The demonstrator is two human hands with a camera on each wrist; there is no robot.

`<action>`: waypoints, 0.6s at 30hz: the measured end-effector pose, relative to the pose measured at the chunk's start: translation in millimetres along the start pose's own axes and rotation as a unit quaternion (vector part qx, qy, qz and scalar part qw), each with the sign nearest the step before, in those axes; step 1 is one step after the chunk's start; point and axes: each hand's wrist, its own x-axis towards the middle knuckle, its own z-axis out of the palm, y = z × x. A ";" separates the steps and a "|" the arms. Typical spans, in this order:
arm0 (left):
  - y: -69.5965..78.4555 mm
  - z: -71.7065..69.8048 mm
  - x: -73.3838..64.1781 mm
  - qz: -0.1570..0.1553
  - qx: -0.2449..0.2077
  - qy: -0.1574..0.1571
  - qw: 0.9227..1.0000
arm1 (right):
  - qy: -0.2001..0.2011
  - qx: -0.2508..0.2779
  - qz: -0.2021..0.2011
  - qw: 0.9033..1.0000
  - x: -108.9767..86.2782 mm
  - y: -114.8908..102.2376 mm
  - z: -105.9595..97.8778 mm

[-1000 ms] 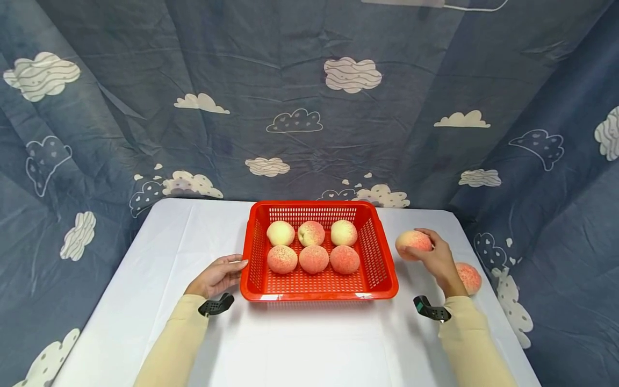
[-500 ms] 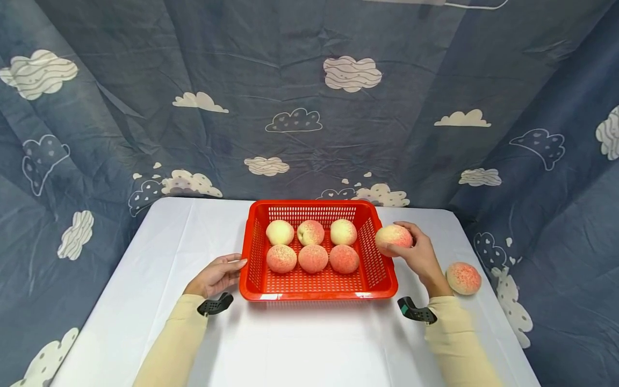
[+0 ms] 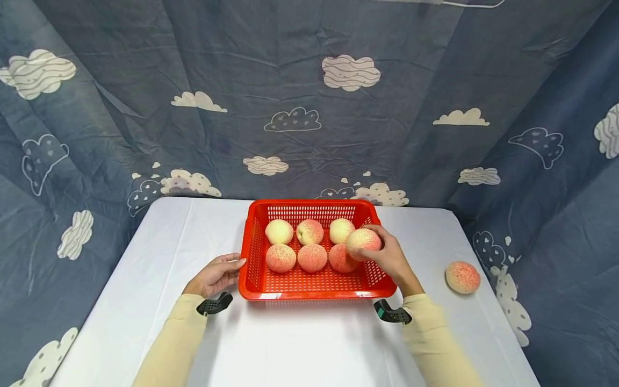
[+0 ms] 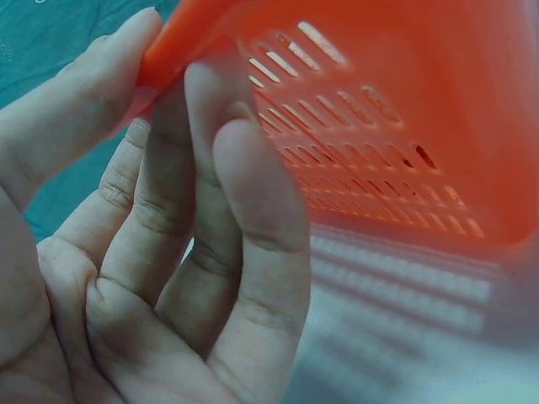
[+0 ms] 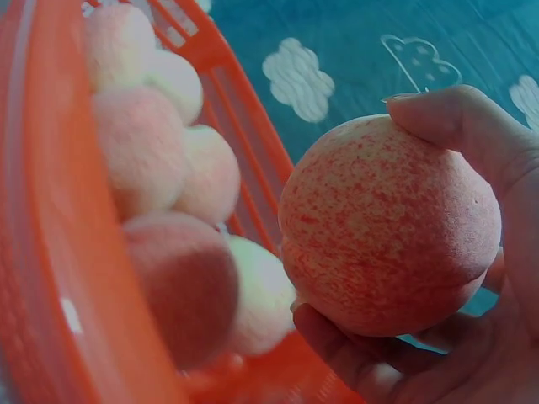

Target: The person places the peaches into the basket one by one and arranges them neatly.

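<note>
A red plastic basket (image 3: 309,295) with slotted walls stands on the white table, several peaches in two rows inside it. My left hand (image 3: 217,275) pinches the basket's left rim; in the left wrist view the thumb lies over the rim (image 4: 181,38) and the fingers are beneath it. With my right hand (image 3: 391,258) I grip a yellow-and-red peach (image 3: 364,243) over the basket's right side, thumb and fingers round it. In the head view it overlaps the front-right peach (image 3: 341,259). The right wrist view has the held peach (image 5: 387,223) above the rim, beside the others.
One more peach (image 3: 462,277) lies on the white table (image 3: 309,349) to the right of the basket. A dark cloth (image 3: 290,80) with cloud prints hangs behind and around the table.
My right hand has carried the peach leftward, from the table right of the basket to over its right part. The left hand stays on the rim.
</note>
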 end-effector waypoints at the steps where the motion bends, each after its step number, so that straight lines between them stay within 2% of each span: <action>1: -0.1 0.1 0.0 0.000 -0.001 -0.001 1.000 | -0.005 0.001 0.000 1.000 0.8 -0.4 4.4; 13: 0.2 -0.1 0.6 0.009 0.004 -0.014 1.000 | -0.064 0.030 -0.012 0.997 1.2 -1.7 57.6; 18: 0.5 -1.2 -0.8 0.012 0.005 -0.017 1.000 | -0.089 0.017 -0.022 0.996 -0.7 -5.4 77.7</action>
